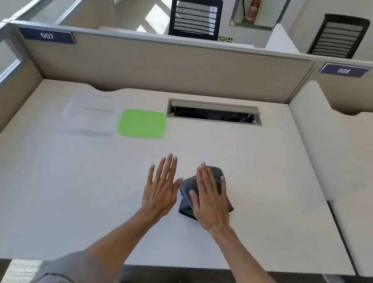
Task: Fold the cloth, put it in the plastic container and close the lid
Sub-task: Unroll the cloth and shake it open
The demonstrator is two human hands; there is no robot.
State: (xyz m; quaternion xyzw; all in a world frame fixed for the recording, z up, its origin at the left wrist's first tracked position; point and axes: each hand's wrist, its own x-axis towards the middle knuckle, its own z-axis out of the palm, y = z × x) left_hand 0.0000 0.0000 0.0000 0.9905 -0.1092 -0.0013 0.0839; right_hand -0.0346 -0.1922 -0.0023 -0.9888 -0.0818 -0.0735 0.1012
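A grey cloth (pixel 187 189), folded into a small bundle with a bit of green showing at its near edge, lies on the white desk (pixel 59 185) right of centre. My right hand (pixel 210 198) rests flat on top of it, fingers spread. Just left of the cloth is my left hand (pixel 161 188), flat and open over the desk, its thumb close to the cloth's left edge. A clear plastic container (pixel 90 114) stands lidless at the far left of the desk. Its green lid (pixel 142 124) lies flat on the desk right beside it.
An open cable slot (pixel 214 112) is set into the desk behind the lid. Beige partition walls (pixel 166 69) close the desk at the back and left, and a white divider (pixel 309 132) stands on the right. Feet show under the near edge.
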